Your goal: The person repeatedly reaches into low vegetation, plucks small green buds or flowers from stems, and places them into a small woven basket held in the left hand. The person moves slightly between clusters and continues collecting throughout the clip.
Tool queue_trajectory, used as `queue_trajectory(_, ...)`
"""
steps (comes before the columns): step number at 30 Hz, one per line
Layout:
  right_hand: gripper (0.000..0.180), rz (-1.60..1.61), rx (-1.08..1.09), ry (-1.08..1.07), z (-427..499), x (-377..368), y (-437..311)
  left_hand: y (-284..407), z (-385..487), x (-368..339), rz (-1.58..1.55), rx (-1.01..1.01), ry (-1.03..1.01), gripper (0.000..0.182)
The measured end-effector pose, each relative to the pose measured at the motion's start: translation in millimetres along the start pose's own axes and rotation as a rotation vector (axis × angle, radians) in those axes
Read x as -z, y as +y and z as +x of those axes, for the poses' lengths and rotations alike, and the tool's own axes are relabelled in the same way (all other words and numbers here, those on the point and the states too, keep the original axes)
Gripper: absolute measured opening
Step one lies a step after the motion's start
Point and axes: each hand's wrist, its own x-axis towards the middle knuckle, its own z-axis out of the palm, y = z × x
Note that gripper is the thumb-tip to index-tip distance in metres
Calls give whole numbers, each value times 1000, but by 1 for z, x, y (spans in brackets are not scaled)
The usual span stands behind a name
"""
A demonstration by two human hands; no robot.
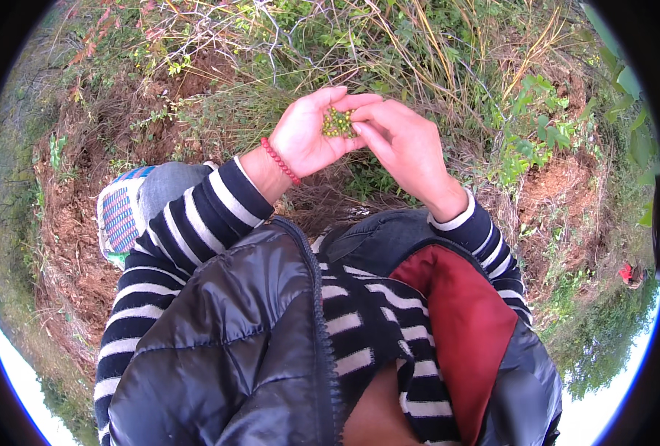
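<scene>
Cupped palm up, my left hand [310, 134] holds a small heap of green and yellowish berries [338, 122]. A red bead bracelet [279, 160] circles the left wrist. My right hand [405, 145] reaches over the left fingers from the right, its thumb and index fingertips close together at the edge of the heap. Whether a berry is pinched between those fingertips cannot be made out. Both hands are above dry grass [263, 106] on the ground.
Thin bare twigs [274, 33] and tall dry stalks [435, 44] rise beyond the hands. A woven patterned bag [121, 214] sits at the left beside my leg. Reddish soil [558, 189] and leafy plants [541, 128] lie to the right. A person in red [628, 273] is far off at right.
</scene>
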Motion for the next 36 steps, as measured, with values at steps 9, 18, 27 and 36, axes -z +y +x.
queue_trajectory(9, 12, 903, -406, -42, 3, 13, 12, -2, 3, 3, -71, -15, 62, 31)
queue_trajectory(18, 9, 753, -357, -3, -2, 25, 4, 14, -13, -14, -64, 177, -25, 34)
queue_trajectory(27, 10, 379, -347, -311, -3, 4, 7, 184, -271, 53, 267, -603, 411, 40)
queue_trajectory(36, 8, 139, -306, -429, -1, -9, 22, 138, -300, 269, 479, -437, 1164, 15)
